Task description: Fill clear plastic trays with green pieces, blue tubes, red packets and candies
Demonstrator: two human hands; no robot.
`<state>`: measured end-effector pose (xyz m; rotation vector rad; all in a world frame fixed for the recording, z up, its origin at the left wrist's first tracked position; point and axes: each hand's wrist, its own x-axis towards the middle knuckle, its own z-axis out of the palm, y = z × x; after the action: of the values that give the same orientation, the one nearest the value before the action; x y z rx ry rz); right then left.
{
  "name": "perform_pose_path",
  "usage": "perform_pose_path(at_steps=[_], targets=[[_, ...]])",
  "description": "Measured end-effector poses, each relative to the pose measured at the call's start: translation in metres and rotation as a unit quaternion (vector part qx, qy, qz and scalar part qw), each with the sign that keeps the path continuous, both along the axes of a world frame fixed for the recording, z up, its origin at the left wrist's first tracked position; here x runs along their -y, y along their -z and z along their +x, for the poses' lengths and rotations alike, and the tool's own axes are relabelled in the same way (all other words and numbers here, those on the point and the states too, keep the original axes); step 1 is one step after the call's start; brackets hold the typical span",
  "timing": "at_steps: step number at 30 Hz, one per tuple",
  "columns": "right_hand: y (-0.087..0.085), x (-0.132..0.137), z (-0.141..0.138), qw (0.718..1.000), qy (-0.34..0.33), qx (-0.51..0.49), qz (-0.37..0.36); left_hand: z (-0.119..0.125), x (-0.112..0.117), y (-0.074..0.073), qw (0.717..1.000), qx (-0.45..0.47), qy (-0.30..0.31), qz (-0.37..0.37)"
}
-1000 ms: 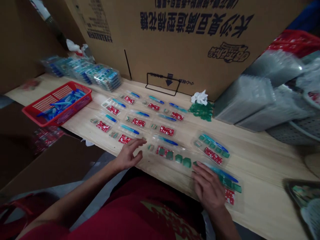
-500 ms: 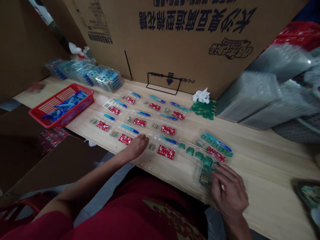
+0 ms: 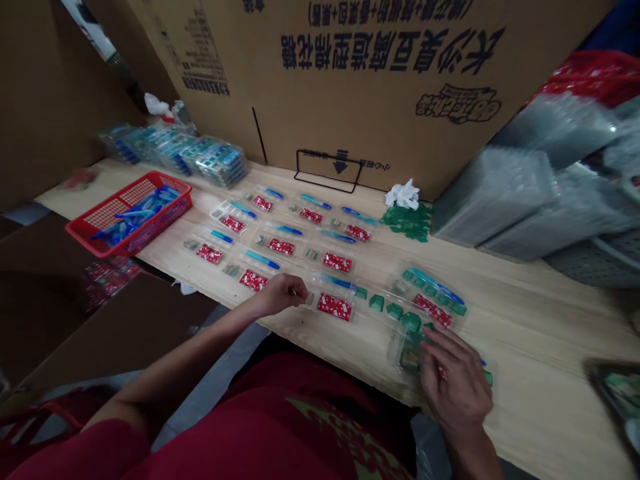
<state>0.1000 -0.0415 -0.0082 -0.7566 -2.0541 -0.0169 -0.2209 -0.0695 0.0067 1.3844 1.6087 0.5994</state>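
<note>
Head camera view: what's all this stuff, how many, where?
Table: one, pale wood, centre
Cardboard: one printed panel, brown, rear
Basket: one, red, left
Pen-like items: many, blue, basket and trays
Trays: about eleven, clear, on table
Packets: about eleven, red, in trays
Green pieces: several, green, front right
Green heap: one, green, rear
Crumpled paper: one, white, by heap
Filled packs: uncounted, bluish, rear left
Tray stacks: several, greyish, rear right
Shallow tray: one, dark, right edge
Packet pile: uncounted, red, below left
Shirt: one, red, bottom
Left hand: one, front centre
Right hand: one, front right
</note>
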Motion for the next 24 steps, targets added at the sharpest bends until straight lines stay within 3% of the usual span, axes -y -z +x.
perform_pose_path(at_steps=[4,9,12,16,22,24], targets=[[0.000,0.000,0.000,1.000,-0.006,-0.005,0.006,0.014,-0.008,0.006,0.991,-0.127,0.011,0.049],[-0.002,0.002,0.000,1.000,-0.004,0.000,0.002,0.015,-0.007,0.011,0.963,-0.238,0.070,0.105],[-0.002,0.002,0.000,1.000,-0.007,0.004,-0.003,0.013,-0.002,0.012,0.956,-0.237,0.086,0.149],[0.002,0.000,0.000,1.000,-0.006,0.005,-0.012,0.013,0.002,0.015,0.967,-0.188,0.064,0.162],[0.001,-0.001,-0.002,1.000,-0.013,0.001,-0.016,0.016,0.004,0.020,0.955,-0.243,0.041,0.163],[0.001,0.002,-0.006,1.000,-0.022,0.003,-0.013,0.018,0.010,0.019,0.950,-0.241,0.028,0.197]])
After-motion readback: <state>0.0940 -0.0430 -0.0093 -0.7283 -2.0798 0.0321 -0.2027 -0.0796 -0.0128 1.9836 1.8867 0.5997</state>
